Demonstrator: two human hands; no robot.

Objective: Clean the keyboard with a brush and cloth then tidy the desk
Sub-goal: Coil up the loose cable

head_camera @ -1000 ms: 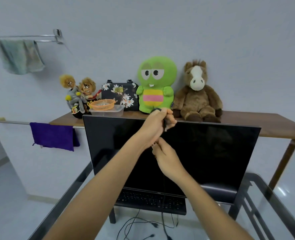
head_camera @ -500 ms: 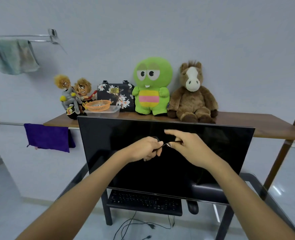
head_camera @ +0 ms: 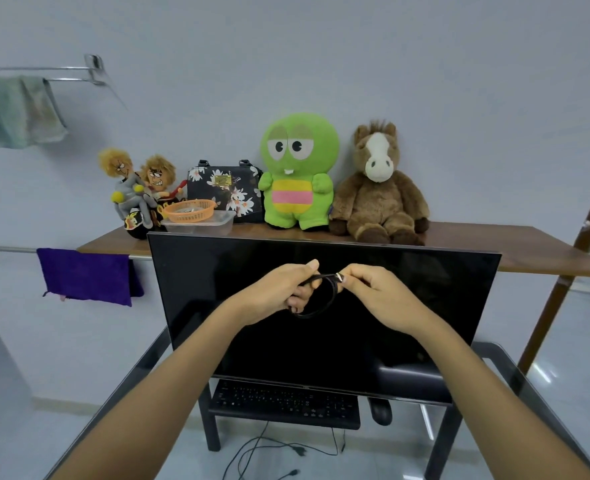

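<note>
Both hands are raised in front of the dark monitor [head_camera: 321, 341]. My left hand [head_camera: 279, 289] is closed around a thin black cable [head_camera: 324, 304] that curves in a small loop between the hands. My right hand [head_camera: 376, 292] pinches the cable's metal-tipped plug end between thumb and fingers. The black keyboard [head_camera: 283, 403] lies on the glass desk [head_camera: 528, 393] below the monitor's lower edge, with a black mouse [head_camera: 380, 410] to its right. A purple cloth [head_camera: 84, 275] hangs on a rail at the left. No brush is in view.
Behind the monitor a wooden shelf [head_camera: 528, 251] carries two small dolls [head_camera: 137, 188], an orange basket [head_camera: 189, 211] on a clear box, a floral bag [head_camera: 224, 188], a green plush [head_camera: 298, 171] and a brown horse plush [head_camera: 378, 188]. A greenish towel [head_camera: 16, 109] hangs high left. Loose cables [head_camera: 269, 452] lie on the floor.
Both hands dropped from the monitor's top edge to its upper middle. My right hand came up level with the left and now pinches the cable's plug end, with a small loop formed between them.
</note>
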